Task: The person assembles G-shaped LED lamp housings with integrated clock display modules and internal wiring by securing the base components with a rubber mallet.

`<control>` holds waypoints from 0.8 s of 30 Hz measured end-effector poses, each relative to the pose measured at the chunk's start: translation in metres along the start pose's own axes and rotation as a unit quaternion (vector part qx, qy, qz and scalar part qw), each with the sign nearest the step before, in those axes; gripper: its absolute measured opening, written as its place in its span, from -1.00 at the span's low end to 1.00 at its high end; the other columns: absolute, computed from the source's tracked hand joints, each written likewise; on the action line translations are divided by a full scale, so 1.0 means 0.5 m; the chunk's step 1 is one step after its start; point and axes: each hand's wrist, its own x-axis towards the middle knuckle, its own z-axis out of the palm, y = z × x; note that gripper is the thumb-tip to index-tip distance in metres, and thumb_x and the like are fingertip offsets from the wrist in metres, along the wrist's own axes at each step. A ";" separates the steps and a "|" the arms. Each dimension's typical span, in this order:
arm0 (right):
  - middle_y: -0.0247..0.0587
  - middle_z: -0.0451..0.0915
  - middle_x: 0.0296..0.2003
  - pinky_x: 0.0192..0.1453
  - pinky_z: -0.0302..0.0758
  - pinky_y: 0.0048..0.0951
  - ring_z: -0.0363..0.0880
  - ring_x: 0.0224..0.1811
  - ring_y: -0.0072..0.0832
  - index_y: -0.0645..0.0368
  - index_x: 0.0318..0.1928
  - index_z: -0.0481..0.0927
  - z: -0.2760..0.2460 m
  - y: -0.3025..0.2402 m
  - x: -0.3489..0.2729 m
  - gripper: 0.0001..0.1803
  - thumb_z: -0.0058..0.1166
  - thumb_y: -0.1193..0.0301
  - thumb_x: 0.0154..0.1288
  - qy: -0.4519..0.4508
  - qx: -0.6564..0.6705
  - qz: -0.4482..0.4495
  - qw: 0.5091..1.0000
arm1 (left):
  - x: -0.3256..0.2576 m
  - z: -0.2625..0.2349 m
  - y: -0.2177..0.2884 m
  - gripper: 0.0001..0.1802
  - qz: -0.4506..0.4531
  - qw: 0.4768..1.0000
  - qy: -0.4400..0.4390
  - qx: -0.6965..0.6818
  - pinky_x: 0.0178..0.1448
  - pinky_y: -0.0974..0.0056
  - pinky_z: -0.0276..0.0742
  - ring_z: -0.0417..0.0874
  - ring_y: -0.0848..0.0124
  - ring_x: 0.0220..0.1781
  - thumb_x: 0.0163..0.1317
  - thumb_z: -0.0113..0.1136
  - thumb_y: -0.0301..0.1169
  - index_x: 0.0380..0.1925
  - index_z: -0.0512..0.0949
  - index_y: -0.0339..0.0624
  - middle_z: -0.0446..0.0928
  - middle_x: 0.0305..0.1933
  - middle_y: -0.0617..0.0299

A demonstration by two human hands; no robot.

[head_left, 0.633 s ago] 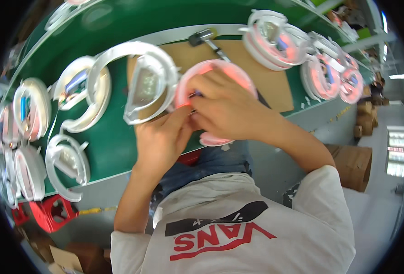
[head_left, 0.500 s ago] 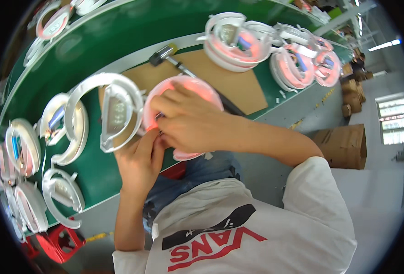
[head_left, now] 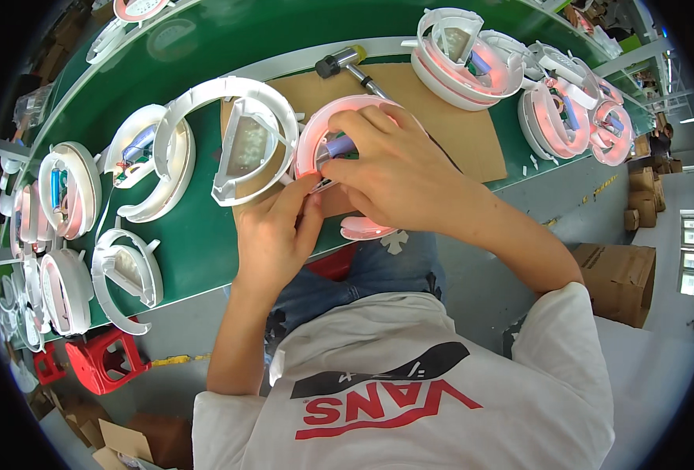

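A pink-lined white round plastic housing lies in front of me, with a purple cylinder inside. My right hand is curled over it from the right, fingers closed on its rim and inner part. At the housing's near left edge, the thumb and forefinger of my left hand are pinched together. Whatever small part is between them is hidden. Right beside my left hand, a white ring-shaped cover with a D-shaped translucent panel rests on the left, close against the housing.
Cardboard covers part of the green table. A mallet lies beyond the housing. Several similar housings stand at left and far right. A red stool is below left; a carton is on the floor at right.
The whole view has shifted, so the table and housings sit higher and farther right. My right fingers have lifted somewhat, showing the purple cylinder. Both hands stay at the same housing.
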 end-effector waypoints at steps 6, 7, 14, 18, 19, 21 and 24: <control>-0.32 0.50 -0.02 0.26 0.40 -0.05 0.43 0.17 -0.28 0.04 -0.44 0.74 0.013 0.001 0.025 -0.90 0.30 0.31 0.06 -0.032 0.007 -0.005 0.999 | -0.005 -0.003 -0.008 -0.83 0.025 0.999 0.003 0.027 -0.35 0.27 0.51 0.64 0.31 -0.50 0.25 0.29 -0.59 -0.16 0.70 -0.33 0.65 -0.47 0.12; -0.32 0.50 -0.02 0.26 0.40 -0.05 0.43 0.17 -0.28 0.04 -0.44 0.74 0.013 0.002 0.026 -0.90 0.30 0.31 0.06 -0.031 0.007 -0.004 0.999 | -0.004 -0.003 -0.006 -0.83 0.018 1.000 0.004 0.023 -0.35 0.26 0.52 0.65 0.30 -0.50 0.25 0.30 -0.59 -0.15 0.70 -0.33 0.66 -0.47 0.12; -0.25 0.58 -0.08 0.06 0.52 -0.14 0.58 -0.01 -0.25 0.09 -0.18 0.74 -0.062 0.019 0.006 -0.80 0.28 0.40 0.16 0.037 0.110 0.010 0.993 | -0.012 -0.010 -0.010 -0.81 0.012 0.999 0.008 0.032 -0.30 0.28 0.56 0.69 0.30 -0.47 0.25 0.32 -0.58 -0.13 0.70 -0.32 0.68 -0.44 0.11; -0.17 0.59 -0.23 -0.15 0.57 -0.22 0.62 -0.22 -0.19 0.17 -0.16 0.69 -0.056 0.035 -0.023 -0.84 0.18 0.50 0.24 0.008 0.155 0.064 0.986 | -0.003 -0.014 0.036 -0.80 -0.032 0.999 0.021 0.001 -0.29 0.31 0.57 0.71 0.31 -0.45 0.24 0.34 -0.59 -0.13 0.71 -0.29 0.69 -0.44 0.11; -0.17 0.59 -0.23 -0.15 0.57 -0.22 0.62 -0.22 -0.19 0.17 -0.16 0.69 -0.044 0.038 -0.026 -0.84 0.18 0.50 0.24 0.008 0.154 0.066 0.986 | 0.008 -0.016 0.045 -0.79 -0.019 0.999 0.024 0.011 -0.31 0.31 0.56 0.68 0.31 -0.47 0.22 0.34 -0.60 -0.13 0.71 -0.29 0.68 -0.43 0.13; -0.29 0.66 -0.24 -0.22 0.55 -0.35 0.65 -0.24 -0.35 0.15 -0.13 0.73 -0.022 0.043 -0.025 -0.78 0.29 0.53 0.17 0.026 0.174 0.033 0.984 | 0.027 -0.024 0.059 -0.78 -0.010 0.999 0.027 0.025 -0.33 0.31 0.54 0.65 0.30 -0.49 0.21 0.35 -0.61 -0.13 0.71 -0.28 0.68 -0.42 0.15; -0.26 0.67 -0.26 -0.21 0.56 -0.31 0.65 -0.25 -0.27 0.18 -0.16 0.72 -0.036 0.050 -0.018 -0.81 0.24 0.56 0.19 -0.040 0.146 0.094 0.984 | 0.057 -0.030 0.064 -0.74 -0.013 0.996 -0.030 0.084 -0.34 0.20 0.49 0.60 0.29 -0.41 0.04 0.40 -0.57 -0.20 0.72 -0.23 0.62 -0.34 0.20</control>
